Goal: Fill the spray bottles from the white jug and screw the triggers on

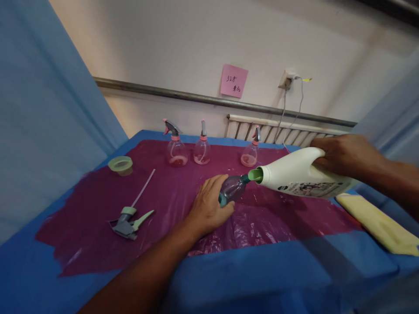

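Head view: hands [209, 205] [343, 152] grip rounded clear bottle [233, 187], smooth cream jug [291, 170].

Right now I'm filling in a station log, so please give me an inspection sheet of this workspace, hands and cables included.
Surface: blue cover with a wrinkled purple plastic sheet over it.
Job's things: white jug tipped toward a slanted see-through bottle; green spout between their mouths. Whether liquid is flowing: cannot tell.
Clutter: three upright spray bottles with pinkish liquid at the back; loose spray head and round pale green container at left; yellow cloth at right.
Hands: left hand holds the bottle; right hand grips the jug.
Cables: grey cords hang from the wall socket.
Surroundings: pink note, metal pipe, radiator, blue curtains.
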Motion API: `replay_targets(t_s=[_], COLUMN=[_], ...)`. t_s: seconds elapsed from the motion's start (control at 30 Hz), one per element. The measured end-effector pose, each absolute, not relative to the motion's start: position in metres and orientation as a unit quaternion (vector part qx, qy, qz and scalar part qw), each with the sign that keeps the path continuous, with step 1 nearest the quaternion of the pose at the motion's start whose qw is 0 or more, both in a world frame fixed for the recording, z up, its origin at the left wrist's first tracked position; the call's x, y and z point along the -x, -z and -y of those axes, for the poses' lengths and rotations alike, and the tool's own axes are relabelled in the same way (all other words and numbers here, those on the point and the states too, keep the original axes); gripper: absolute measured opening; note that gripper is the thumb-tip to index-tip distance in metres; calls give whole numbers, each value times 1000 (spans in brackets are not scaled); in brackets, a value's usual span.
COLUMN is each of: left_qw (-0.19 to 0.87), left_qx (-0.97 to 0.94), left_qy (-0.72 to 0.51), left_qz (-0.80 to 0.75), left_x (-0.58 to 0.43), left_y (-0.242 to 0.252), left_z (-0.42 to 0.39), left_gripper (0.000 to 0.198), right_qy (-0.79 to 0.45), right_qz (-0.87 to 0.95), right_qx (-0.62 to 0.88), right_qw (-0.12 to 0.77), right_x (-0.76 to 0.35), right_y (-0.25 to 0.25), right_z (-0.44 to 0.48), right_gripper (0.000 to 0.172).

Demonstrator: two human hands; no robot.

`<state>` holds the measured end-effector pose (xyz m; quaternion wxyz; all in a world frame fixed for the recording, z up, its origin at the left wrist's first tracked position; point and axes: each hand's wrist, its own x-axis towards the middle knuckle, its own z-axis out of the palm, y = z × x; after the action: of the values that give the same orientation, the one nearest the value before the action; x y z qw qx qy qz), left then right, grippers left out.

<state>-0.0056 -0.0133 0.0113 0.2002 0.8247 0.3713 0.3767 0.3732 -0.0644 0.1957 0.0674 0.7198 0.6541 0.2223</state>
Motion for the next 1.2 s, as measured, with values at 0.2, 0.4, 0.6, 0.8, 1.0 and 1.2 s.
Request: replay_targets(t_s=[0.2, 0.4, 0.6, 0.8, 1.0, 1.2], left_qw=[202, 199, 199, 194, 194, 197], left_qx=[-825, -825, -827, -829, -828, -828], left_qy=[-376, -381, -379, -380, -381, -384], left_qz=[-370, -365, -364, -360, -362, -357], left_x=[5, 6, 6, 6, 6, 6], left_y=[-11, -8, -8, -8, -7, -7], left_z=[13, 12, 12, 12, 12, 12], left_gripper=[74, 74, 74, 73, 73, 73], right_qy=[-246, -249, -254, -254, -260, -260], right_qz=[-667, -666, -650, -654, -673, -663], right_qx=[-701, -700, -709, -706, -689, -696], right_qw=[44, 71, 98, 99, 74, 86], right_x=[-376, -376, -372, -375, -378, -373], right_y=[-196, -199, -203, -204, -205, -209], right_z=[63, 62, 62, 62, 62, 61], right_gripper=[17, 19, 18, 22, 18, 17])
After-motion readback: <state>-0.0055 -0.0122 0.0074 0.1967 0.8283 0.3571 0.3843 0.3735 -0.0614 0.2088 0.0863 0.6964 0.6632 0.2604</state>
